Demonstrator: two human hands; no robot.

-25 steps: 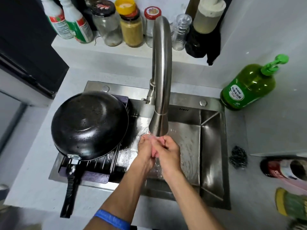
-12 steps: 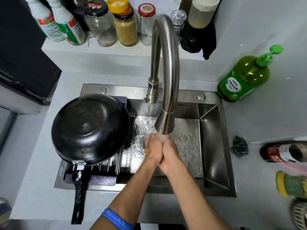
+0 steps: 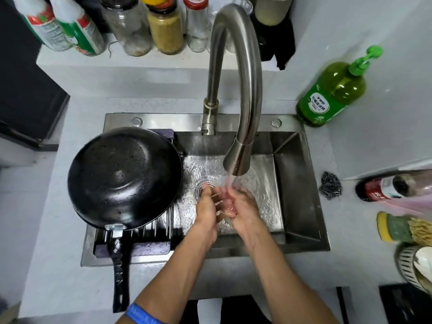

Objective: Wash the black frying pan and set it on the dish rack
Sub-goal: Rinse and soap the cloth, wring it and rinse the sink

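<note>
The black frying pan (image 3: 124,176) lies upside down on the dark dish rack (image 3: 152,247) over the left part of the steel sink (image 3: 301,202), its handle (image 3: 120,274) sticking out over the front counter. Both hands are in the sink basin under the running tap (image 3: 238,90). My left hand (image 3: 207,206) and my right hand (image 3: 242,206) are side by side with the fingers loosely spread, palms facing each other in the water stream. Neither holds anything. They are a short way right of the pan and do not touch it.
A green soap pump bottle (image 3: 332,94) stands at the sink's back right corner. A steel scrubber (image 3: 330,184) lies on the right counter near a sponge (image 3: 395,228) and a lying bottle (image 3: 383,189). Jars and bottles (image 3: 163,29) line the shelf behind the tap.
The hands were pressed together and rubbing under the water; now they have come slightly apart with fingers spread. The pan has stayed on the rack.
</note>
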